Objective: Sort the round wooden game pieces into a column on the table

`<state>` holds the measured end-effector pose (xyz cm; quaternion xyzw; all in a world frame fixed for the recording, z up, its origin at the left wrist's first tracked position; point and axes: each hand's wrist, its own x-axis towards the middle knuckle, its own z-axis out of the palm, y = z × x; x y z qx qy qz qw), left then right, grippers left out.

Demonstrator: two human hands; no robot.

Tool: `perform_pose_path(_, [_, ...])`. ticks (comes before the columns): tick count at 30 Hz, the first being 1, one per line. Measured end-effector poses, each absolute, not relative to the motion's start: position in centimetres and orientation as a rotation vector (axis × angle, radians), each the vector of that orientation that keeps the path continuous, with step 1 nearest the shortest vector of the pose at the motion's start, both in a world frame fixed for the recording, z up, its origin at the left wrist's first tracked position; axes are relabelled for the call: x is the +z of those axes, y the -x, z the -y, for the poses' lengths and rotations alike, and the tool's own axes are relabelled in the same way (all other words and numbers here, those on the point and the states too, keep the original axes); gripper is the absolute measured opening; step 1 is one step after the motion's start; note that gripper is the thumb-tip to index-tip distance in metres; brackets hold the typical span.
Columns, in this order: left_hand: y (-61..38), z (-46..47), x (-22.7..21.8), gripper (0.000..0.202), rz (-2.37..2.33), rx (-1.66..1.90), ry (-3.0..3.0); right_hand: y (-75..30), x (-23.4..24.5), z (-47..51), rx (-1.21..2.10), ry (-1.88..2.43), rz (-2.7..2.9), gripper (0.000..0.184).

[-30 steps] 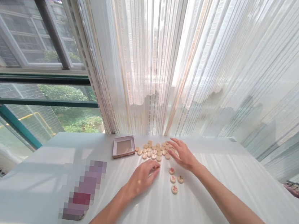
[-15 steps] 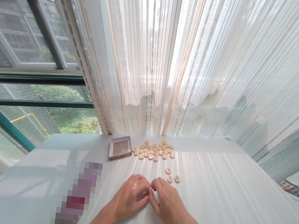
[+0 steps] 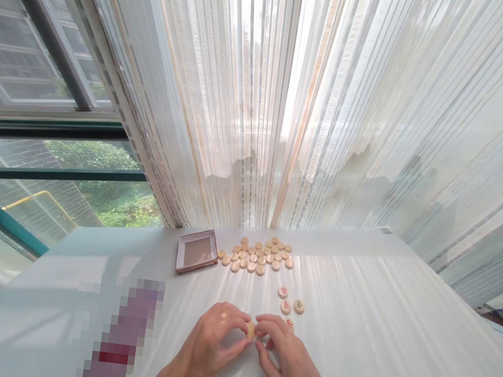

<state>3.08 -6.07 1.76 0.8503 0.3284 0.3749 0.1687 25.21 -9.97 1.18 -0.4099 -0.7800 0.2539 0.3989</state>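
Note:
A round wooden Chinese chess piece [image 3: 251,330] stands tilted between the fingertips of both hands, low over the table. My left hand [image 3: 217,337] is closed on its left side, with thumb and fingers curled round the edge. From the right, my right hand [image 3: 281,352] has its curled fingertips at the other edge. Just beyond the right hand lie face-up pieces: two with red characters [image 3: 283,291] [image 3: 285,306] and one with a dark character [image 3: 299,306]. Another red-marked piece [image 3: 290,324] is partly hidden behind the right fingers.
Several blank-side-up chess pieces [image 3: 251,267] lie in a loose group near the far edge of the white table [image 3: 379,302]. Left of them stands a shallow open box [image 3: 195,271]. A blurred purple object [image 3: 124,332] lies at the left. String curtains [image 3: 259,122] hang behind the table.
A red-marked piece now shows beside my right fingers, and the piece between my hands has come into sight. My right fingers have spread slightly. The view has shifted a little.

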Motion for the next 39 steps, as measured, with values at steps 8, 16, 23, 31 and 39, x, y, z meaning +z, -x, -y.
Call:
perform_pose_path(8, [-3.22, 6.14, 1.94, 0.011, -0.865, 1.027, -2.395, -25.28, 0.93, 9.61, 0.811, 0.973, 1.941, 0.022])
perform_pose_path(16, [-3.26, 6.21, 2.12, 0.021, -0.846, 1.021, -2.235, -25.37, 0.41, 9.52, 0.809, 0.952, 1.887, 0.022])
perform_pose_path(23, [-3.17, 6.23, 2.08, 0.028, -0.858, 0.994, -2.209, -25.29, 1.02, 9.64, 0.861, 0.975, 1.85, 0.021])
perform_pose_path(31, [-3.29, 6.2, 2.08, 0.029, -0.866, 1.014, -2.229, -25.45, 0.77, 9.58, 0.894, 0.988, 1.807, 0.021])
perform_pose_path(39, [-3.37, 6.15, 2.0, 0.03, -0.854, 1.041, -2.247, -25.38, 1.09, 9.67, 0.862, 1.002, 1.806, 0.018])
